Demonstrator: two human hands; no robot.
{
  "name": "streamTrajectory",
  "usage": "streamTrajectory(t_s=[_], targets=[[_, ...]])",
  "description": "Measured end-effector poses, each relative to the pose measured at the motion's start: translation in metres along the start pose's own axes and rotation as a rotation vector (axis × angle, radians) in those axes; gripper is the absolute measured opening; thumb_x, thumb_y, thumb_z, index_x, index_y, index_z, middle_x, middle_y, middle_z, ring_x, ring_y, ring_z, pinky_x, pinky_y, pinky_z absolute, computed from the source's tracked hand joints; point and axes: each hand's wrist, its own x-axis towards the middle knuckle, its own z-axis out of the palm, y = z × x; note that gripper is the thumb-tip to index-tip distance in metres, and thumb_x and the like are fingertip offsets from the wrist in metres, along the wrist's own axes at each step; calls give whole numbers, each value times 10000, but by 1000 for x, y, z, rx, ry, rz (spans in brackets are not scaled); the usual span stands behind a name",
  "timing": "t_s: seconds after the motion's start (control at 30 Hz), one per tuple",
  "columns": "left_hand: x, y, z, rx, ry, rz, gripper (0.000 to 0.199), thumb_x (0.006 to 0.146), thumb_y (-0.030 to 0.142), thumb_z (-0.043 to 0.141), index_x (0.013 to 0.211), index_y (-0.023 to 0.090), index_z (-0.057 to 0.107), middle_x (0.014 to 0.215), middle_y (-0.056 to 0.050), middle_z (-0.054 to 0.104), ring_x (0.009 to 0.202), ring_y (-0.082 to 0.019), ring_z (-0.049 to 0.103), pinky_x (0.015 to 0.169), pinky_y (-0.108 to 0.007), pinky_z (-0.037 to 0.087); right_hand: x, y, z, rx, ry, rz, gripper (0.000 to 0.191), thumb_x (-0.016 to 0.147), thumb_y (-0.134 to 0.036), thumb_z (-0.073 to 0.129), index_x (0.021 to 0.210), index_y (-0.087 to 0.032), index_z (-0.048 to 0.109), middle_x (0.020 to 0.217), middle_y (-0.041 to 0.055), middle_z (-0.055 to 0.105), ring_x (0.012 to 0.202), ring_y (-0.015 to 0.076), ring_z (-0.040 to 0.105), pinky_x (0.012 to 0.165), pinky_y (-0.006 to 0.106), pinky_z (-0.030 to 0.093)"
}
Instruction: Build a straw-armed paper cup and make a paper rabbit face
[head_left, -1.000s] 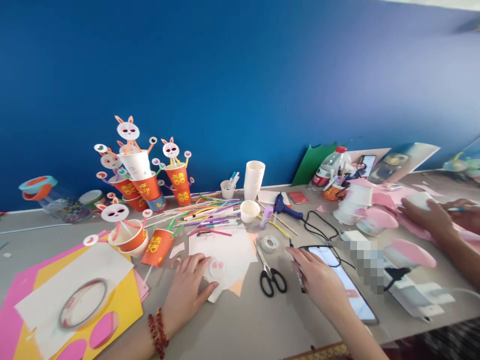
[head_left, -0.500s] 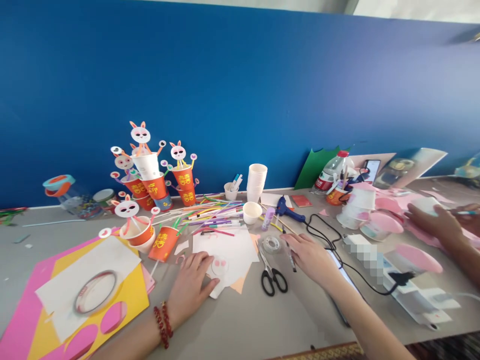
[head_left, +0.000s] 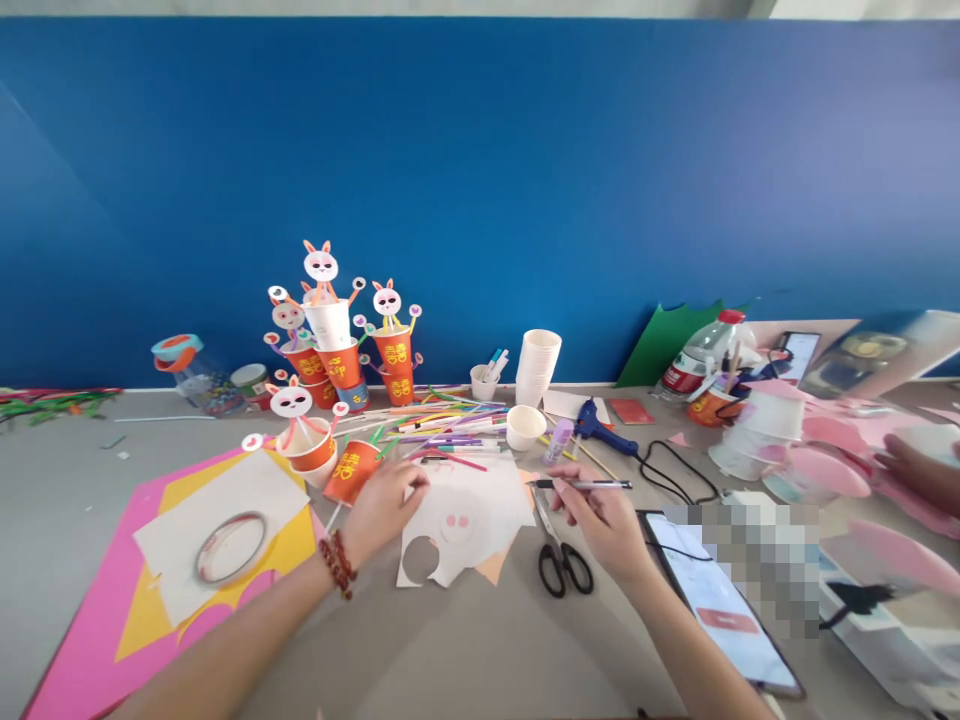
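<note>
My right hand [head_left: 596, 515] holds a black-and-clear pen [head_left: 611, 485] above the table, its dark tip pointing left toward the paper. My left hand [head_left: 386, 500] is loosely bent at the left edge of the white paper [head_left: 487, 500], beside a tipped orange paper cup [head_left: 352, 472]; nothing shows in it. On the paper lies a small white disc [head_left: 456, 527] with two pink spots. A round hole is cut near the sheet's lower left corner. Below the pen rest black-handled scissors [head_left: 562, 568], blades pointing away from me.
Bunny-faced paper cups [head_left: 337, 360] stand at the back left. Coloured pipe cleaners and pens [head_left: 442, 425] lie mid-table. A tape roll [head_left: 231, 547] rests on coloured sheets. To the right are a glue gun [head_left: 600, 428], a phone [head_left: 720, 590], and another person's hand [head_left: 919, 470].
My right hand has picked the pen up off the table. My left hand has drawn back from the disc, uncovering the round hole. The view has turned, shifting everything.
</note>
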Motion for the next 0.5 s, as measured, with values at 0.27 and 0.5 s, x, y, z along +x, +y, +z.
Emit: streamTrajectory(t_s=[0.27,0.5], targets=[[14,-3,-37,168,48,-37,221,1001,247,390,1055,209,601,1053,-45,674,935,-183,643,823,-297,509,5,-5,34,282,-104,82,322,922,-499,573,889,-178,589,648,3,606,494,110,456,472,231,382],[34,-7,29,334,-126,-28,261,929,131,471,1119,174,646,1123,-131,653,996,-258,639,847,-372,507,0,14,57,332,-100,56,323,906,-482,601,829,-168,616,653,4,592,498,106,462,473,236,381]])
